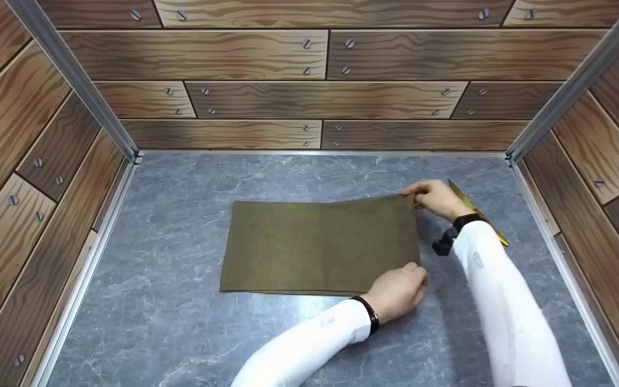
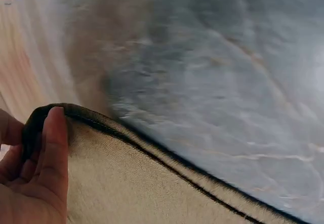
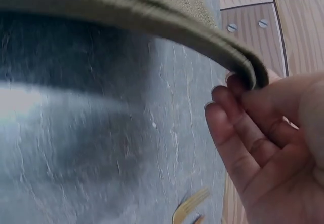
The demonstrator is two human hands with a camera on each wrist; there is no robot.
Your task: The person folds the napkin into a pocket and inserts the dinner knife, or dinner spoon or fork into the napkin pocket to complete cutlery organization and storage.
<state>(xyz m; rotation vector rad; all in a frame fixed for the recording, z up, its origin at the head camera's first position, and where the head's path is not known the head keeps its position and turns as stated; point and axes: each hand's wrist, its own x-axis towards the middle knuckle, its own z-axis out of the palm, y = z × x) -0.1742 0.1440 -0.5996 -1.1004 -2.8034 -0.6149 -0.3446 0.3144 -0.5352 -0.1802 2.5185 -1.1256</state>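
1. Head view: a green-brown cloth (image 1: 288, 247) lies flat for the most part on a gray table (image 1: 170, 333), near the middle. It is a long shape, with its long sides going from left to right. A faint line runs across it.
2. The left hand (image 1: 398, 290) is at the near right corner of the cloth. The left wrist view shows the thumb on one side and fingers on the other, pinched together on the edge. Dark lines run along that edge.
3. The right hand (image 1: 437, 198) is at the far right corner. Its thumb and finger are pinched tight on the cloth, and the other fingers are bent just under it. The right wrist view shows the cloth edge there in layers, up off the table.
4. Some gold cutlery (image 1: 462, 198) lies on the table to the right, partly behind the right wrist. The right wrist view shows the prongs of a fork (image 3: 195, 202).
5. Both arms have white sleeves (image 1: 309, 338). Each wrist has a dark band (image 1: 372, 314), and a black block (image 1: 444, 243) sits by the right one.
6. Walls (image 1: 223, 54) with a wood plank picture stand around the table.
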